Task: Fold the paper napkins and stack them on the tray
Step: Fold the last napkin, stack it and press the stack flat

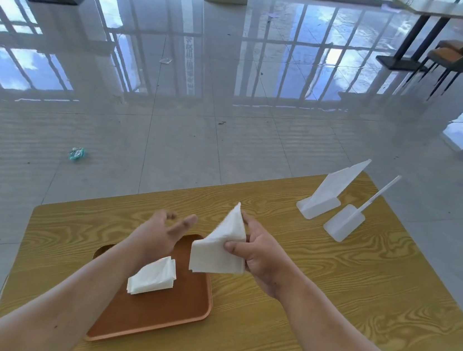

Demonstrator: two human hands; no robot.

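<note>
A white paper napkin (pixel 217 249), partly folded with one corner pointing upward, is held in the air above the far right corner of a brown rectangular plastic tray (pixel 161 312). It is pinched by the right hand (pixel 258 254): the thumb is pressed onto its near face and the fingers are wrapped behind it. The left hand (pixel 163 232) is seen just left of the napkin, apart from it, with the fingers spread and nothing held; its fingertips are blurred. Part of the tray's far edge is hidden by this hand and its forearm.

A small stack of folded white paper napkins (pixel 152 278) is seen lying on the tray, toward its far left part, set at a slant to the tray's edges. The tray rests on a yellow wood-grain table (pixel 296 300), near the table's left side.

At the far right of the table, two white plastic sign stands (pixel 330 193) are placed side by side, well apart from the tray. Beyond the table, a glossy grey tiled floor (pixel 206 84) is visible, with crumpled scraps of litter (pixel 77 153) lying on it at the left.
</note>
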